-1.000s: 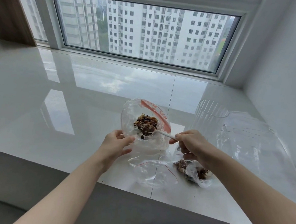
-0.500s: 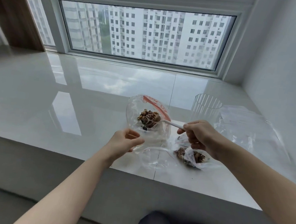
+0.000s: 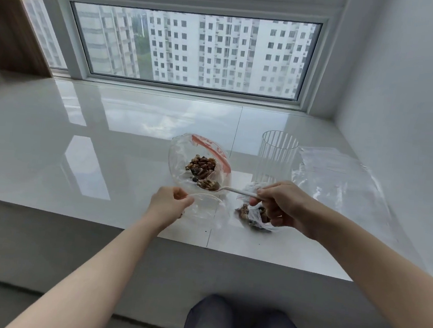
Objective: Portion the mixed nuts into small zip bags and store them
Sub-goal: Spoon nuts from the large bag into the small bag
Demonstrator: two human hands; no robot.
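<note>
A big clear bag (image 3: 181,155) with a red zip strip lies open on the sill, a heap of mixed nuts (image 3: 201,165) inside it. My right hand (image 3: 283,204) grips a white plastic spoon (image 3: 230,189); its bowl holds nuts just at the bag's near rim. My left hand (image 3: 169,204) pinches the mouth of a small clear zip bag (image 3: 204,209) that holds no nuts I can see, just below the spoon. Another small bag with nuts (image 3: 254,216) lies under my right hand, partly hidden.
A ribbed clear cup (image 3: 276,156) stands right of the big bag. Flat clear bags (image 3: 339,179) lie further right, near the white wall. The glossy sill (image 3: 79,136) ends in a front edge close to my hands; my knees show below it.
The spoon has drawn back out of the nut heap toward me, carrying nuts to the bag's near rim. My left hand shifted slightly, still on the small bag. The camera tilted down.
</note>
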